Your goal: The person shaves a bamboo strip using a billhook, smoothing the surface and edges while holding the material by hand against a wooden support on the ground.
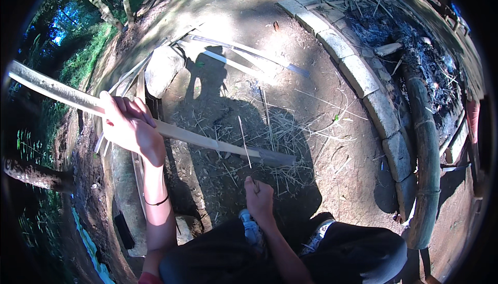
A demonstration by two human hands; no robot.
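A long split bamboo strip (202, 137) runs slantwise from the far left down to the ground in front of me. My left hand (132, 126) is closed around its upper part, fingers wrapped over it. The strip's lower end rests among shavings near my feet. In front of my knees, my right hand (259, 199) is closed in a fist, thumb up. Above it, crossing the strip, stands a thin pointed knife (244, 141), apparently edge-on; its handle is mostly hidden in the fist.
Pale shavings (290, 133) litter the ground. More split strips (233, 62) lie ahead beside a large stone (164, 71). To the right, a curved brick border (358, 76) encloses a fire pit with ash (384, 22). A thick bamboo pole (426, 149) leans along it. Trees (104, 11) stand left.
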